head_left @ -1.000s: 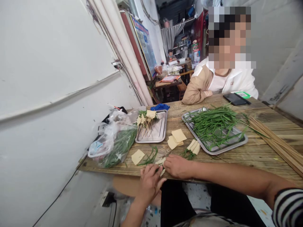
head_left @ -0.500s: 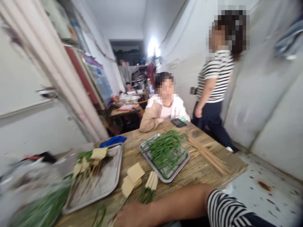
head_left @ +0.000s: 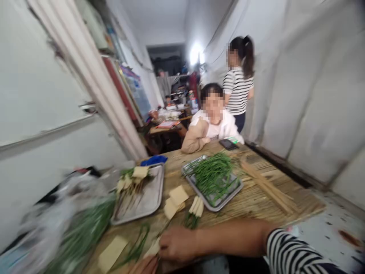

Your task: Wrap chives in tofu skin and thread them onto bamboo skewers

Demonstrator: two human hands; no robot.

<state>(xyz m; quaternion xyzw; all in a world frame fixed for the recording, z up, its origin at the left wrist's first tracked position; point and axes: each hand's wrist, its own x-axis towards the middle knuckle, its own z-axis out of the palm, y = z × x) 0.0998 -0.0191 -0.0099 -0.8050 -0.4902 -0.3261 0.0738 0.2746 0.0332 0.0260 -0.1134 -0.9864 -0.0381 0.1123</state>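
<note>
My right hand [head_left: 177, 243] is closed at the lower middle, its fingers against a pale rolled tofu sheet [head_left: 153, 248]. Only part of my left hand [head_left: 145, 265] shows at the bottom edge, its fingers together at the roll's lower end. A thin dark stick [head_left: 164, 227] lies beside my right fingers. Just beyond are stacked square tofu sheets [head_left: 177, 197] and several finished rolls [head_left: 196, 206] with green stems in them. To the left are a single tofu sheet [head_left: 113, 253] and loose green stems [head_left: 138, 243].
A metal tray [head_left: 155, 199] holds skewered rolls; another tray [head_left: 218, 207] holds green stems [head_left: 213, 173]. Wooden skewers [head_left: 268, 186] lie on the right, a phone [head_left: 228, 144] at the far edge. Plastic bags [head_left: 76, 224] crowd the left. One person [head_left: 196, 135] sits opposite; another [head_left: 238, 91] stands behind.
My view has turned left, so the table appears shifted right. My left hand, the roll and a single tofu sheet have come into view. The person in stripes has walked farther back.
</note>
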